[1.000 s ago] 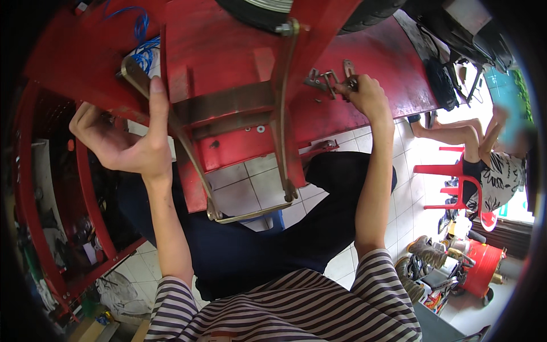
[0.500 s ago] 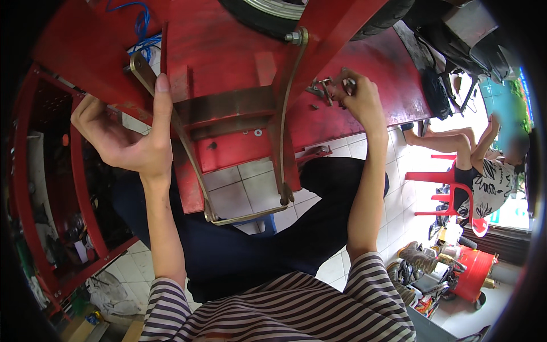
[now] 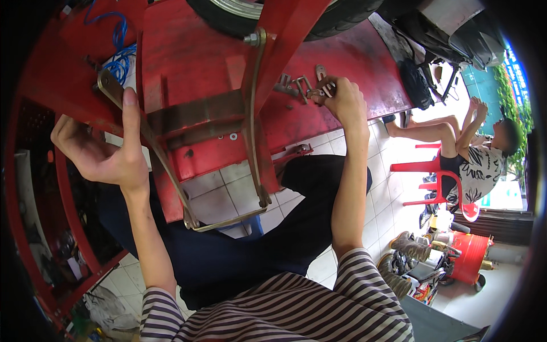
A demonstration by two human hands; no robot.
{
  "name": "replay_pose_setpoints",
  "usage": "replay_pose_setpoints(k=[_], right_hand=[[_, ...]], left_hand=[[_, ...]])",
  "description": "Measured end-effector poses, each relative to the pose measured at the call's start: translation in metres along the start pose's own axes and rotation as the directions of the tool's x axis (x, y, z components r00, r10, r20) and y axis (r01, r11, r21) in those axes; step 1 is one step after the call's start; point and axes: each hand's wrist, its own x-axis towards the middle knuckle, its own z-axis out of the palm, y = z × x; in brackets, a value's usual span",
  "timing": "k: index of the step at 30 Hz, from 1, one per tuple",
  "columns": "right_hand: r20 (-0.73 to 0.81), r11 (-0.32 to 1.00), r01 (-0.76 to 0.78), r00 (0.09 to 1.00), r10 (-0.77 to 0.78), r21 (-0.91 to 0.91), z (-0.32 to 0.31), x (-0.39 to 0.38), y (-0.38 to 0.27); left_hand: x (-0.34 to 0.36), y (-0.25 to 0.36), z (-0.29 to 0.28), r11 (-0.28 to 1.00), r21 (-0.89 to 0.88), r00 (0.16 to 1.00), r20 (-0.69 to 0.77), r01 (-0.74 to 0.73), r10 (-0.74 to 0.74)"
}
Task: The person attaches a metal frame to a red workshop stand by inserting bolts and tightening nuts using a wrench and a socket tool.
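A red steel frame (image 3: 290,40) with flat metal side bars (image 3: 250,114) and a brown crosspiece (image 3: 196,112) stands in front of me. My left hand (image 3: 111,157) is at its left side, fingers curled round a red beam (image 3: 57,85) and thumb raised along a flat metal link (image 3: 111,85). The fingertips are partly hidden behind the beam. On the red bench top (image 3: 364,62), my right hand (image 3: 346,105) pinches a small metal part among loose metal brackets (image 3: 302,88). Its exact shape is mostly covered by my fingers.
A wheel with a black tyre (image 3: 342,20) lies at the far edge. Blue hose (image 3: 119,62) is coiled at the far left, above a red shelf rack (image 3: 68,199). To the right, a person (image 3: 484,165) sits on a red chair (image 3: 421,167) near a red drum (image 3: 470,256).
The whole view has shifted, so the frame and bench appear farther left. My right hand has turned slightly among the metal parts, and more brackets show. My left hand keeps its hold.
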Motion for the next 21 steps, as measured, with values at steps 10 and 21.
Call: replay_pose_setpoints(k=[10, 21], right_hand=[[-0.029, 0.986, 0.062, 0.998, -0.059, 0.155, -0.007, -0.006, -0.024], [-0.041, 0.951, 0.271, 0.963, -0.268, 0.146, 0.046, -0.01, -0.058]], left_hand=[[-0.002, -0.012, -0.015, 0.998, 0.07, 0.998, 0.067, -0.001, -0.004], [-0.001, -0.005, -0.007, 1.0, 0.001, 1.0, 0.024, 0.02, -0.02]])
